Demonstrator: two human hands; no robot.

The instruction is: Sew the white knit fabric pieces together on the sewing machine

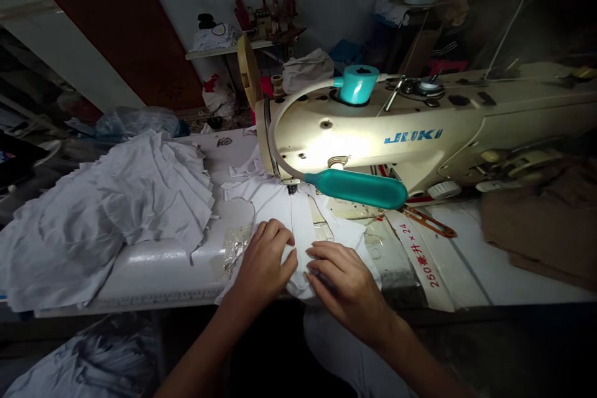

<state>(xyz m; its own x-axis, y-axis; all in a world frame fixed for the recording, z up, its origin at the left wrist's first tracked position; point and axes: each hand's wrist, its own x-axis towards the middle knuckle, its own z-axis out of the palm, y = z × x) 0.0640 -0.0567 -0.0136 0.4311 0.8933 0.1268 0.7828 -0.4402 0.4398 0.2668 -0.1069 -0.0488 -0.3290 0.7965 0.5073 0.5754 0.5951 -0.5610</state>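
A piece of white fabric (303, 230) lies on the sewing machine's bed, its far part under the needle and presser foot (292, 188). My left hand (265, 258) rests on the left of the fabric with curled fingers, thumb and forefinger gathering the cloth. Opposite it, my right hand (347, 280) bends its fingers and thumb round the fabric's near right part. The two hands are a short gap apart, just in front of the needle. Some fingertips are hidden in the cloth. The cream sewing machine (354, 137) carries a teal lamp (361, 188), lit above the bed.
A large heap of white fabric pieces (121, 199) covers the table's left side. Another pile (93, 360) sits below it. Orange thread snips (429, 222) lie right of the machine bed, near a printed strip (426, 261) and brown cloth (541, 230).
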